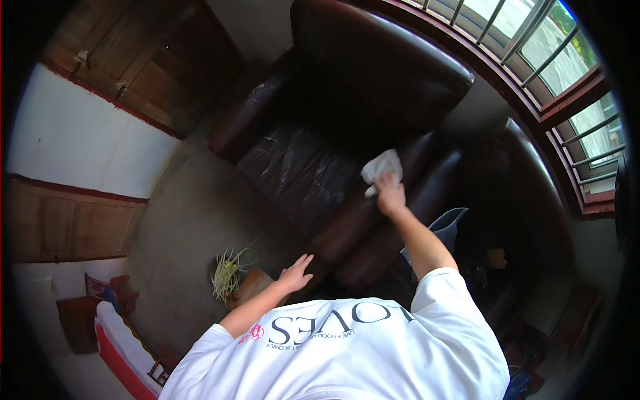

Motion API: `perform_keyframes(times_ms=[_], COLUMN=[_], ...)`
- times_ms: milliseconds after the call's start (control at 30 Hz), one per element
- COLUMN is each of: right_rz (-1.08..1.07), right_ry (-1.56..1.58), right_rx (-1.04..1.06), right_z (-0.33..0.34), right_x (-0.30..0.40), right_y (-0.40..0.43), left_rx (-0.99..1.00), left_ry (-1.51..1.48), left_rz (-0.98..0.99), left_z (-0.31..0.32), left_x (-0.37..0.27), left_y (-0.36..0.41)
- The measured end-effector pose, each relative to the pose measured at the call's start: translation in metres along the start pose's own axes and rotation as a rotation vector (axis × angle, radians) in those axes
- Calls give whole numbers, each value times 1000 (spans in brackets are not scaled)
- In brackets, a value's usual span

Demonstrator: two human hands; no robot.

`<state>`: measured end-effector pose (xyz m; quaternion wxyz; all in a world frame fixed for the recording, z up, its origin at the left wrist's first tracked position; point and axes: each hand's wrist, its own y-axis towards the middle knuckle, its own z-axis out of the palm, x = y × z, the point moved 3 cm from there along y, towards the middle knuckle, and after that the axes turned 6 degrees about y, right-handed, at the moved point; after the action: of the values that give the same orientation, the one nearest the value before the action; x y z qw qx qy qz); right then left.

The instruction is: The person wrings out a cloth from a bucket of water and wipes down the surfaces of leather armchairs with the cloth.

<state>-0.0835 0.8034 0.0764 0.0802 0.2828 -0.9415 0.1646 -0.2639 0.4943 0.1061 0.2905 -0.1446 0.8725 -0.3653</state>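
Note:
My right hand (391,196) grips a white cloth (383,167) and presses it on the armrest (345,227) of a dark red leather armchair. Creases and pale scuffs mark the chair's seat cushion (300,170). My left hand (296,275) holds nothing; its fingers are spread, low in front of me near the front end of the armrest. Below and left of that hand stands a potted plant (228,275) with thin pale leaves.
A second dark leather seat (530,185) stands to the right, with a grey plastic object (445,227) beside my right forearm. Barred windows (560,60) are at the upper right. Wooden doors (85,220) line the left wall. A red and white covered piece (125,350) is at the lower left.

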Motion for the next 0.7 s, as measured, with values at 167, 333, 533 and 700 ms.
perform_keyframes(times_ms=[167, 333, 533, 700], right_rz=[-328, -679, -152, -65], right_ry=[23, -57, 214, 226], right_rx=[94, 71, -129, -188], right_z=[42, 53, 17, 40], right_x=[111, 105, 28, 63], right_y=[-97, -113, -55, -82], left_rx=[30, -27, -244, -248], left_ry=[-50, -204, -915, -952], left_rz=[-99, -334, -439, -436], left_z=[71, 103, 224, 295], left_x=[93, 129, 193, 222], left_y=[-37, -94, -161, -185])
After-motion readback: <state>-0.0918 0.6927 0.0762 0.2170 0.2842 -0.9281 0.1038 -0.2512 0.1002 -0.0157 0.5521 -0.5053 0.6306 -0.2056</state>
